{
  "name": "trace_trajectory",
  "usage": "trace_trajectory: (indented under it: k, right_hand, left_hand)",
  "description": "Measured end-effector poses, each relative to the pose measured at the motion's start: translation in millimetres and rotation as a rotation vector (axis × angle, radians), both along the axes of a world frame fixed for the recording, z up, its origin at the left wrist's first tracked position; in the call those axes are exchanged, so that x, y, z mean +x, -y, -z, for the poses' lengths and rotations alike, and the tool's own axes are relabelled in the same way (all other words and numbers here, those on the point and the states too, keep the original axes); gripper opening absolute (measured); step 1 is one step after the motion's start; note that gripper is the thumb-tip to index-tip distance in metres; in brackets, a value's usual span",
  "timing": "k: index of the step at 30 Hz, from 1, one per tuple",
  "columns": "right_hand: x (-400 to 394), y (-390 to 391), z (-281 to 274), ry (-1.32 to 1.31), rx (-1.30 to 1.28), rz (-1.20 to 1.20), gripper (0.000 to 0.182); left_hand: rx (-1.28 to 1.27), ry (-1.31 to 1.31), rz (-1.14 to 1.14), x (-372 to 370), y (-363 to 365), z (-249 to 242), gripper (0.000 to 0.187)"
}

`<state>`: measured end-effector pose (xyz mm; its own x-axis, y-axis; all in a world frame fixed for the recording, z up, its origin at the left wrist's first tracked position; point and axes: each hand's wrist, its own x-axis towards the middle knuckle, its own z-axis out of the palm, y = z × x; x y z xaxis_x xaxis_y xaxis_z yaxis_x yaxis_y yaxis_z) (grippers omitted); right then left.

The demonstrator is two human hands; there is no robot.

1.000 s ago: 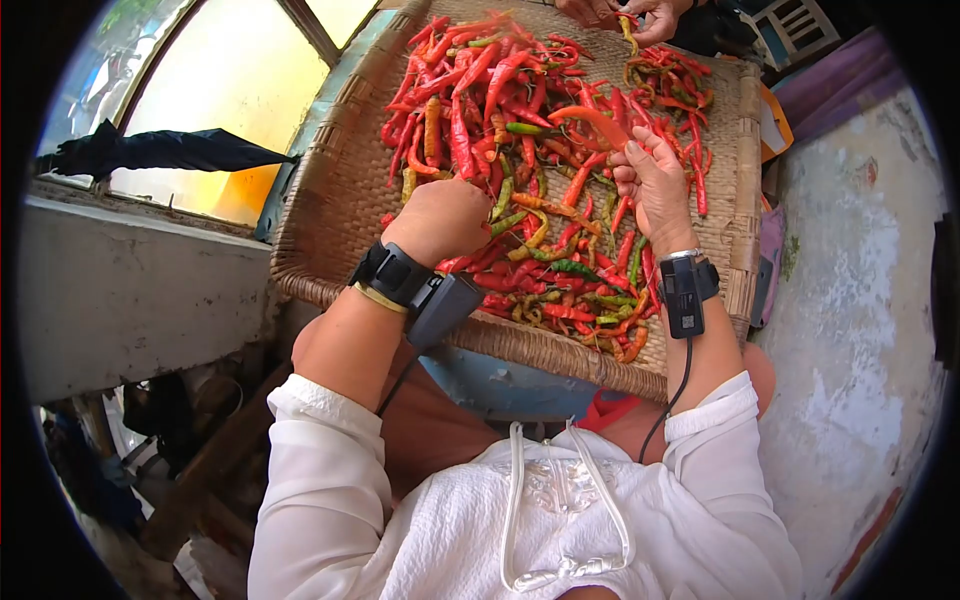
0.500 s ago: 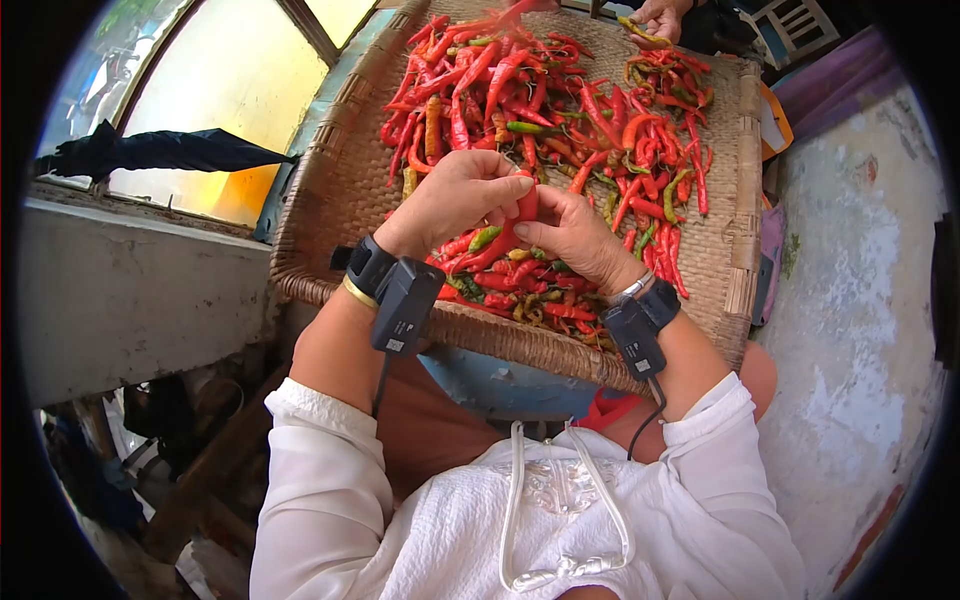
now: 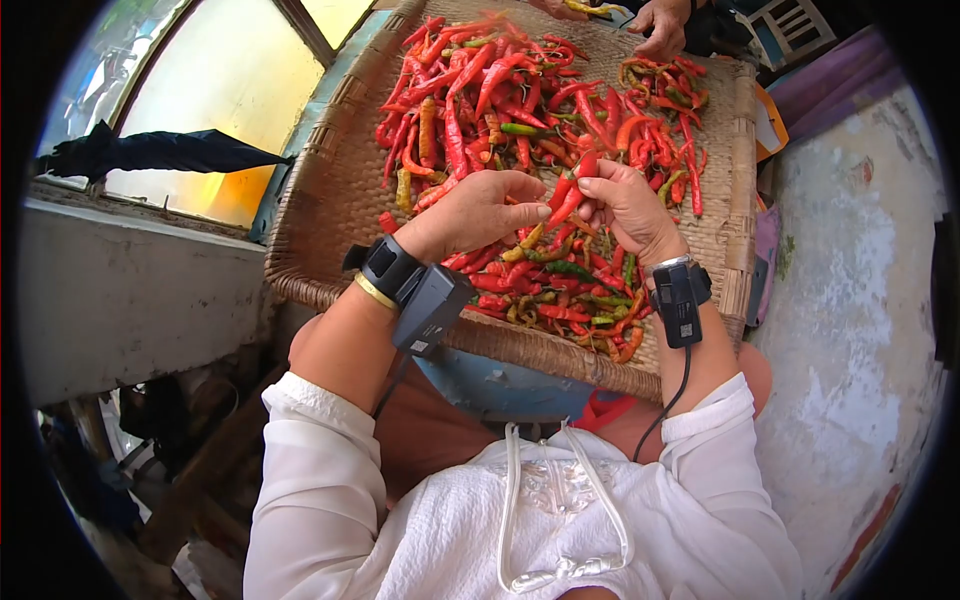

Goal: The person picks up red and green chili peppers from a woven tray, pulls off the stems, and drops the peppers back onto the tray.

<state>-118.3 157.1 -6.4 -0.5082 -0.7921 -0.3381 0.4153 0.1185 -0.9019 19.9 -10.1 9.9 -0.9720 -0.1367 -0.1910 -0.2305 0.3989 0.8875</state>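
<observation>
Two red chili peppers [image 3: 566, 204] are pinched between the thumb and fingers of my right hand [image 3: 632, 212], close above the pile. My left hand [image 3: 478, 212] is just to their left, with a gap between its thumb and index finger. Its thumb tip is right at the side of the lower pepper. Beneath both hands lies a heap of smaller red, green and yellowish peppers [image 3: 570, 270] in a woven bamboo tray [image 3: 335, 190]. Farther back is a larger mound of long red peppers [image 3: 480, 85]. A strapped device is on each of my wrists.
Across the tray, another person's hand [image 3: 660, 25] hangs over the far edge, near a small group of peppers [image 3: 665, 85]. A folded dark umbrella [image 3: 190, 150] leans by the window at left. A slatted chair [image 3: 790, 30] stands at the back right.
My hands have moved apart, the right one rightward with the peppers and the left one slightly down. The other person's hand has shifted, and a yellowish pepper there has moved left.
</observation>
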Motion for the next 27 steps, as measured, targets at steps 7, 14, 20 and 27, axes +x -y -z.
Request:
trace_trajectory:
  k: [7, 14, 20, 27]
  right_hand:
    - [5, 4, 5, 0.062, 0.048, -0.124, 0.010]
    - [-15, -6, -1, 0.132, -0.232, 0.369, 0.024]
    - [30, 17, 10, -0.121, -0.128, -0.162, 0.031]
    - [25, 9, 3, -0.061, -0.087, -0.258, 0.023]
  left_hand:
    - [0.040, 0.129, 0.075, -8, 0, 8, 0.026]
    - [0.194, 0.136, -0.169, -2, 9, -18, 0.015]
    - [0.550, 0.032, -0.307, -1, 12, -20, 0.015]
    - [0.492, 0.007, -0.288, -1, 8, -15, 0.019]
